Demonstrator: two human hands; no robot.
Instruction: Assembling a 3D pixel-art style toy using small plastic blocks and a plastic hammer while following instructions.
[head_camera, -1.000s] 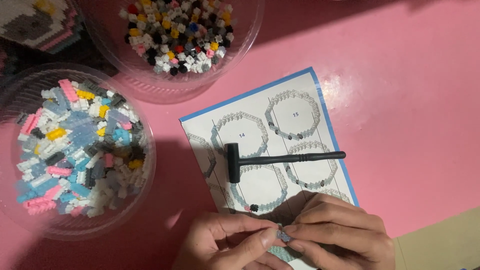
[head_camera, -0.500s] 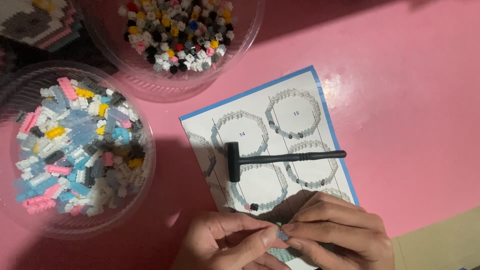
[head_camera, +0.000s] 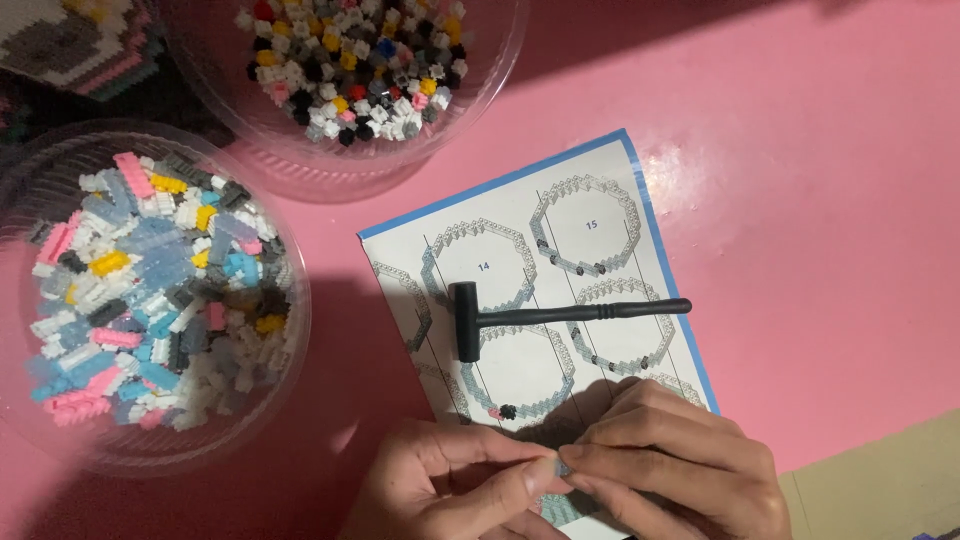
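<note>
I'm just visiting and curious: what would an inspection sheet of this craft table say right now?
Surface: pink tabletop, a beige strip at its lower right edge.
Job's things: tiny pale brick piece pinched between both hands; printed instruction sheet with ring diagrams under them.
Clutter: small black hammer lying on the sheet; clear tub of pastel bricks; second clear tub of mixed bricks.
Grippers: left hand and right hand, fingertips meeting on the piece.
Cables: nothing seen.
Surroundings: part of a built brick model at the top left.
</note>
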